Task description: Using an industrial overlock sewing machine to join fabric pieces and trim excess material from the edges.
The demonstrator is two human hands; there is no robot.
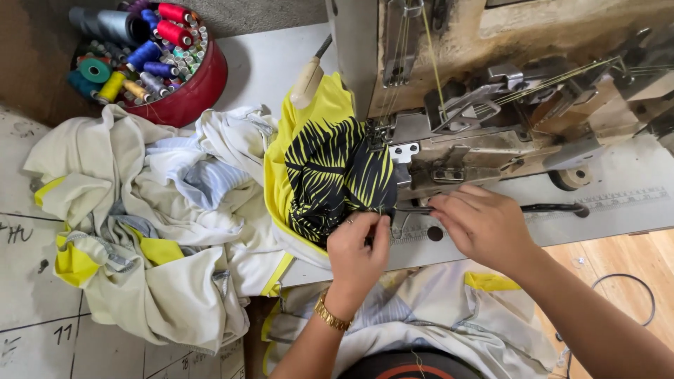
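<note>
The left hand (358, 253) is pinching the edge of the black-and-yellow patterned fabric (337, 175) between thumb and fingertips, closed tightly on the cloth just in front of the needle area of the sewing machine (491, 112). The right hand (481, 224) is resting palm-down on the machine bed (618, 203), fingers curled and extended toward the same seam; whether it is actually gripping cloth cannot be told, as the fingertips are meeting the left hand's at the fabric edge.

The patterned fabric is lying bunched at the middle of the machine bed, touching the presser foot (382, 133), with a yellow panel beneath it. A pile of white-and-yellow garments (154, 217) is lying along the left edge of the work table, and a red bowl of thread spools (151, 60) is standing at the far left corner.

The step in hand appears to be aligning the seam edge at the foot. The next move is likely calling for both hands keeping the edge flat and straight.
</note>
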